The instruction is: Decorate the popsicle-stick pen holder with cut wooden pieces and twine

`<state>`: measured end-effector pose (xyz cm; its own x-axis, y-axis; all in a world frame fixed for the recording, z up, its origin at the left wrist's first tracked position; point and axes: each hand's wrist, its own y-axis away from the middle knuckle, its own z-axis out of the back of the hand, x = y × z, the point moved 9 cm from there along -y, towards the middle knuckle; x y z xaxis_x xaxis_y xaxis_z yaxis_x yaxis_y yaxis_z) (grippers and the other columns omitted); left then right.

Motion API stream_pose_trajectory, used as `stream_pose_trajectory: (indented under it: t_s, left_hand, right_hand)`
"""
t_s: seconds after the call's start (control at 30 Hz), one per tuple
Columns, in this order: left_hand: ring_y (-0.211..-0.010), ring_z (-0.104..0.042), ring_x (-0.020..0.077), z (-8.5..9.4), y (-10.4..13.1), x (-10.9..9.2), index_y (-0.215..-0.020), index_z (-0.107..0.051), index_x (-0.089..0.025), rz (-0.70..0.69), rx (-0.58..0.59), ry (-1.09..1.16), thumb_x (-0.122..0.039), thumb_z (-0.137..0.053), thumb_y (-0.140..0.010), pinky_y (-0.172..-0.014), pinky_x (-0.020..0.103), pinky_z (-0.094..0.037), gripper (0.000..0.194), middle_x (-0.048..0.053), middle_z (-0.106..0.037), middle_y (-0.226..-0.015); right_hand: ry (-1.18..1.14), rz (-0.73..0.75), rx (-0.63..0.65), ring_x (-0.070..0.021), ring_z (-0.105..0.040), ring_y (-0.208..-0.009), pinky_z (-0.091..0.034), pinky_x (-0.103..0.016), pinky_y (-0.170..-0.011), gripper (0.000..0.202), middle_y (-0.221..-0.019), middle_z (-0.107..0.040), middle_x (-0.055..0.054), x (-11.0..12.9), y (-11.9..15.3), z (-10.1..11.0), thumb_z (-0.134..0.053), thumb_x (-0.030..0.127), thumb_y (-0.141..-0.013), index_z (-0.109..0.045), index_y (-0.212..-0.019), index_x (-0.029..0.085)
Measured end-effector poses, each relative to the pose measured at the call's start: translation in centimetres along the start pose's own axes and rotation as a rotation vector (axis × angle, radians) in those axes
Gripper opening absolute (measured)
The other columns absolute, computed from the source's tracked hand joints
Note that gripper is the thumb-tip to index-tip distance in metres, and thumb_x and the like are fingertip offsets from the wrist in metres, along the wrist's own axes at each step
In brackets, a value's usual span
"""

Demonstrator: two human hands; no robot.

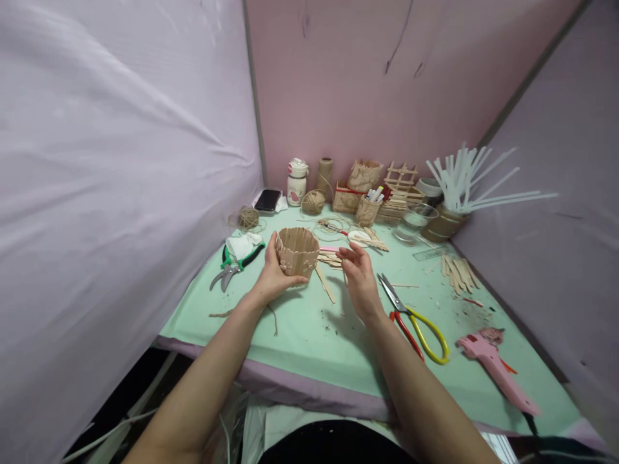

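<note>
On the counter's point(309, 338) near right lies a pink glue gun point(500, 370), its cord running out of sight. One arm hides part of the scissors' point(403, 308) red handle. Farther in, the left hand point(271, 277) grips a wooden cup point(296, 263), some fingers hidden behind it. The right hand point(360, 278), fingers loosely spread, holds nothing. Behind, stick boxes point(347, 198) overlap, hard to tell apart.

A wooden-stick cup point(298, 253) is gripped by the left hand point(276, 277); the right hand point(358, 278) is held apart from it, fingers loosely spread. Pruners point(230, 270) are laid left of both hands, scissors point(401, 306) beside the right wrist, a pink glue gun point(500, 372) farther right.
</note>
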<state>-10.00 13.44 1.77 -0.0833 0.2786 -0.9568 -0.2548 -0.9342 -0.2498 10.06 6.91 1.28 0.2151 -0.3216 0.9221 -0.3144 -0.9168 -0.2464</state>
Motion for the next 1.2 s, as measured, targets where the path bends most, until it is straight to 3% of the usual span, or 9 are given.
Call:
stream_pose_trajectory:
  t_s: [0.17, 0.3, 0.4, 0.47, 0.53, 0.6, 0.83, 1.03, 1.2]
  left_hand:
    - [-0.147, -0.018, 0.0297, 1.0, 1.1, -0.2, -0.152, 0.007, -0.026, 0.024, 0.001, -0.149, -0.026, -0.09, -0.047, -0.118, 0.045, -0.016, 0.143, 0.019, -0.012, -0.16]
    - [-0.147, -0.02, 0.0315, 4.8, 4.0, -1.2, -0.153, -0.007, -0.025, 0.066, -0.115, -0.319, -0.035, -0.087, -0.054, -0.117, 0.048, -0.02, 0.127, 0.019, -0.018, -0.159]
    - [-0.129, -0.048, 0.0279, 8.6, 7.1, -2.5, -0.137, -0.045, -0.023, 0.019, -0.29, -0.411, -0.039, -0.076, -0.071, -0.107, 0.046, -0.036, 0.074, 0.013, -0.051, -0.14]
    - [-0.11, -0.06, 0.024, 10.6, 9.1, -3.1, -0.101, -0.066, -0.021, -0.021, -0.395, -0.464, -0.038, -0.065, -0.081, -0.099, 0.041, -0.043, 0.027, 0.008, -0.066, -0.113]
    - [-0.095, -0.063, 0.0209, 11.5, 10.6, -3.0, -0.071, -0.065, -0.02, -0.038, -0.433, -0.494, -0.037, -0.06, -0.086, -0.093, 0.038, -0.046, 0.023, 0.005, -0.068, -0.096]
    - [-0.092, -0.063, 0.0195, 11.6, 11.3, -2.6, -0.063, -0.063, -0.02, -0.034, -0.414, -0.513, -0.037, -0.058, -0.087, -0.09, 0.035, -0.047, 0.029, 0.004, -0.067, -0.094]
    - [-0.11, -0.055, 0.0267, 10.4, 11.6, -1.2, -0.102, -0.066, -0.023, -0.007, -0.251, -0.794, -0.033, -0.063, -0.082, -0.098, 0.043, -0.041, 0.022, 0.007, -0.062, -0.113]
    - [-0.108, -0.054, 0.0264, 10.3, 12.0, 0.0, -0.101, -0.065, -0.023, 0.032, -0.19, -0.873, -0.03, -0.061, -0.084, -0.093, 0.041, -0.041, 0.018, 0.006, -0.063, -0.11]
    - [-0.099, -0.056, 0.0253, 10.1, 11.9, 0.8, -0.093, -0.067, -0.024, 0.063, -0.156, -0.902, -0.03, -0.055, -0.089, -0.083, 0.039, -0.038, 0.013, 0.005, -0.065, -0.1]
  right_hand:
    - [0.007, 0.006, 0.042, -0.0204, -0.055, -0.118, -0.036, -0.046, -0.109, 0.047, -0.122, -0.054, -0.005, 0.0, 0.3, -0.4, -0.066, 0.04, -0.082, -0.047, -0.124, 0.03]
    - [-0.008, 0.039, 0.016, -0.02, -0.057, -0.112, -0.038, -0.045, -0.106, 0.041, -0.116, -0.056, -0.004, 0.6, 0.4, -0.3, -0.067, 0.037, -0.081, -0.052, -0.119, 0.028]
    - [0.047, 0.124, -0.035, -0.0195, -0.058, -0.101, -0.044, -0.04, -0.098, 0.028, -0.105, -0.06, -0.004, 1.7, 0.9, -0.2, -0.065, 0.035, -0.083, -0.058, -0.107, 0.025]
    - [0.132, 0.164, -0.042, -0.0189, -0.059, -0.09, -0.047, -0.037, -0.088, 0.018, -0.094, -0.061, -0.003, 2.3, 1.4, -0.4, -0.064, 0.034, -0.083, -0.061, -0.098, 0.023]
    - [0.246, 0.161, -0.003, -0.0183, -0.058, -0.08, -0.048, -0.035, -0.078, 0.014, -0.085, -0.061, -0.003, 2.5, 2.0, -1.1, -0.063, 0.034, -0.084, -0.062, -0.091, 0.022]
    - [0.368, 0.15, 0.095, -0.018, -0.058, -0.076, -0.048, -0.034, -0.074, 0.011, -0.081, -0.062, -0.002, 2.4, 2.8, -2.5, -0.061, 0.033, -0.085, -0.062, -0.089, 0.022]
    - [1.004, 0.152, 0.656, -0.0228, -0.059, -0.085, -0.046, -0.037, -0.076, 0.011, -0.089, -0.063, -0.006, -0.6, 8.0, -11.4, -0.063, 0.03, -0.084, -0.061, -0.089, 0.021]
    - [1.418, 0.227, 0.617, -0.0307, -0.055, -0.098, -0.043, -0.041, -0.079, 0.017, -0.1, -0.061, -0.013, -2.6, 8.8, -14.5, -0.061, 0.029, -0.085, -0.062, -0.097, 0.017]
    - [1.454, 0.218, 0.606, -0.0278, -0.057, -0.092, -0.04, -0.038, -0.075, 0.014, -0.09, -0.064, -0.01, -3.6, 8.1, -14.8, -0.048, 0.015, -0.09, -0.059, -0.082, 0.019]
